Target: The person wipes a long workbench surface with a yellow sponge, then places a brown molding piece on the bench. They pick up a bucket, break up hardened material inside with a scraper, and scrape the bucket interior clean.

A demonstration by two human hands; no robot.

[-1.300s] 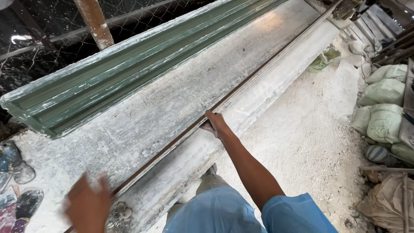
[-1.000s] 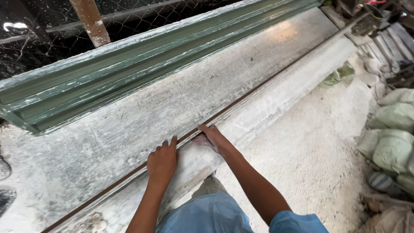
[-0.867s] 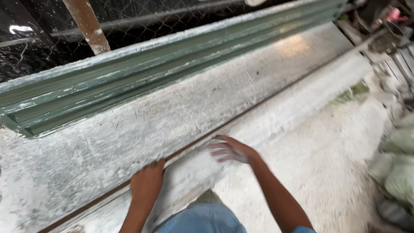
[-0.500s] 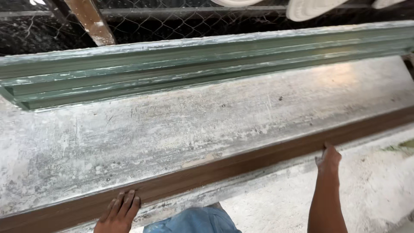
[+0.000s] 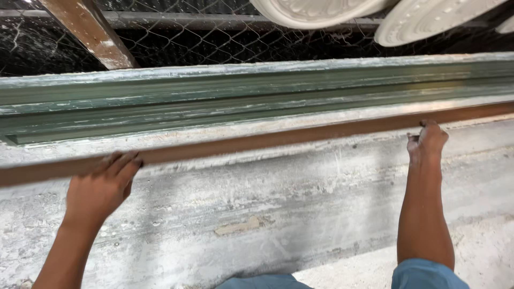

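Gripping a long, thin brown metal strip (image 5: 278, 138) with both hands, you hold it above the plaster-dusted grey tabletop (image 5: 300, 198). Your left hand (image 5: 101, 187) and right hand (image 5: 426, 142) curl their fingers over its edge, before the long green moulded channel (image 5: 241, 101).

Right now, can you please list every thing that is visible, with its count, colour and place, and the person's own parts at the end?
brown strip: one, rusty brown, long and thin, runs across the slab from left to right, held by both hands.
slab: one, grey-white and dusty, fills the lower half.
green mould: one, green with white dust, long, behind the strip.
wire fence: one, dark mesh, along the top.
post: one, brown, tilted, upper left.
white discs: at least two, white, top right, partly cut off.
left hand: one, grips the strip at left.
right hand: one, grips the strip at right.
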